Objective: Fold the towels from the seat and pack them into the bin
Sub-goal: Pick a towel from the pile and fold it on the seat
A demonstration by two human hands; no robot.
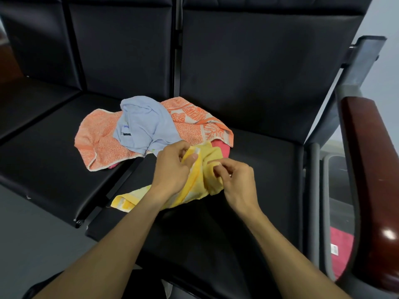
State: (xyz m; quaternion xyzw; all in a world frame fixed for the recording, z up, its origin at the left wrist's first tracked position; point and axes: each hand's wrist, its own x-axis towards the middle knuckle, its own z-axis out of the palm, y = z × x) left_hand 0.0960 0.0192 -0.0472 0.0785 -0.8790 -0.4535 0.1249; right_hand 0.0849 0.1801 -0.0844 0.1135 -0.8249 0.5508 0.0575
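Left hand [172,167] and right hand [233,178] each pinch the crumpled yellow terry towel [194,184] on the black padded seat [248,147]; orange patterned towel [101,139] and pale blue towel [144,126] lie just beyond the grip

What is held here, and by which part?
The yellow towel. The left hand pinches its striped edge near the top, and the right hand pinches a bunched fold beside it.

Waiting area, row of joined black padded seats [237,190], wooden armrest [371,169]
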